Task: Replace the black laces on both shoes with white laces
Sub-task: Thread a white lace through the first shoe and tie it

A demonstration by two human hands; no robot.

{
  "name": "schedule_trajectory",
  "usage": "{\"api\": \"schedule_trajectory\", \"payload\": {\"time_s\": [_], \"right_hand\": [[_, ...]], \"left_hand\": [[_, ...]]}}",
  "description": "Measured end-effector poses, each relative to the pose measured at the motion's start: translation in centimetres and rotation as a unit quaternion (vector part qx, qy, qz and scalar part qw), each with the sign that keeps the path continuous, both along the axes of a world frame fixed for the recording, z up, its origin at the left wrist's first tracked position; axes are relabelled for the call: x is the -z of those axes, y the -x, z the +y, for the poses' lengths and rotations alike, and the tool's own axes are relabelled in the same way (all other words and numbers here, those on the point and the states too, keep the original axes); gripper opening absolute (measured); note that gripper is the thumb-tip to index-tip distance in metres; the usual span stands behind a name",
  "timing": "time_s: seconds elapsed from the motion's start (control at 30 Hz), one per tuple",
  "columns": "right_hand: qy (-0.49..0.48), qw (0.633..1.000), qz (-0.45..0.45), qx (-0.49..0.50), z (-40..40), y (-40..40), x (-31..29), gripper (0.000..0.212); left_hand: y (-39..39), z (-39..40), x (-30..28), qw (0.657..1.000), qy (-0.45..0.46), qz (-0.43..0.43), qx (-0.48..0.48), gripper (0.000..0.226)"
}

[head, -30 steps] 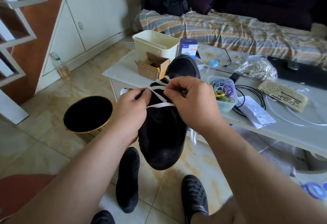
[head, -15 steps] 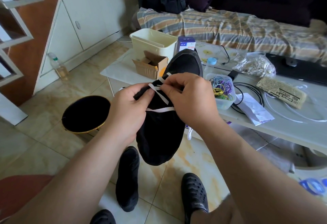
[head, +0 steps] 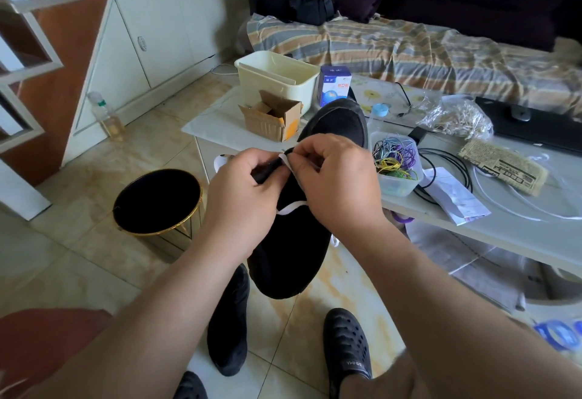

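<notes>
A tiled floor (head: 78, 257) runs under a low pale tabletop (head: 504, 228), with a striped bed (head: 409, 49) behind it. The held black shoe (head: 293, 241) hangs in the air just in front of the tabletop's near edge, its far end over the tabletop and its near end pointing down toward the floor. The left hand (head: 242, 197) grips the shoe's left side, its fingers curled round the dark edge of the upper. The right hand (head: 340, 184) sits beside it, touching it at the fingertips, and pinches the white lace (head: 291, 208) at its top end between thumb and forefinger; one white span crosses the shoe lower down. The second black shoe (head: 228, 323) lies on the floor directly below the held shoe. To the left of the held shoe stands a black bin (head: 156, 200) with a gold rim. Beyond the held shoe, on the tabletop, sit a cardboard box (head: 274, 118), a cream tub (head: 277, 75) and, to the right, a clear tub of coloured bands (head: 395, 165).
</notes>
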State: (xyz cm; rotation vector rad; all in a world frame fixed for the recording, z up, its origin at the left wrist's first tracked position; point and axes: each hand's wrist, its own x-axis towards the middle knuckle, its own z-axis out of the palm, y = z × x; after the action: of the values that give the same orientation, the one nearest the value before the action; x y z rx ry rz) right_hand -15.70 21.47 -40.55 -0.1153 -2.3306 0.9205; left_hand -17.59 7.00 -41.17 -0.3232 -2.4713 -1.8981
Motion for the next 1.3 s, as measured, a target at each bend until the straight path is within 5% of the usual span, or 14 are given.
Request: {"api": "schedule_trajectory", "payload": {"time_s": [0.27, 0.43, 0.73, 0.97, 1.13, 1.3], "right_hand": [[0.071, 0.995, -0.054, -0.046, 0.0, -0.1, -0.7, 0.013], [0.052, 0.996, -0.067, -0.032, -0.3, -0.3, -0.9, 0.027], [0.049, 0.992, -0.108, 0.036, 0.3, 0.0, -0.6, 0.009], [0.047, 0.995, -0.09, 0.015, 1.1, 0.0, -0.7, 0.011], [-0.001, 0.996, -0.085, 0.0, 1.2, 0.0, 0.6, 0.02], [-0.018, 0.98, -0.195, 0.04, 1.0, -0.6, 0.7, 0.031]], "left_hand": [[-1.4, 0.2, -0.1, 0.997, 0.04, 0.063, -0.018, 0.042], [-1.4, 0.3, 0.0, 1.0, 0.006, 0.013, 0.013, 0.061], [-2.2, 1.0, -0.4, 0.998, 0.022, -0.036, 0.047, 0.075], [-1.7, 1.4, 0.3, 0.988, -0.057, -0.128, 0.072, 0.081], [0.5, 0.3, 0.9, 0.979, -0.117, -0.164, -0.012, 0.085], [1.3, 0.1, 1.4, 0.966, -0.181, -0.148, -0.104, 0.089]]}}
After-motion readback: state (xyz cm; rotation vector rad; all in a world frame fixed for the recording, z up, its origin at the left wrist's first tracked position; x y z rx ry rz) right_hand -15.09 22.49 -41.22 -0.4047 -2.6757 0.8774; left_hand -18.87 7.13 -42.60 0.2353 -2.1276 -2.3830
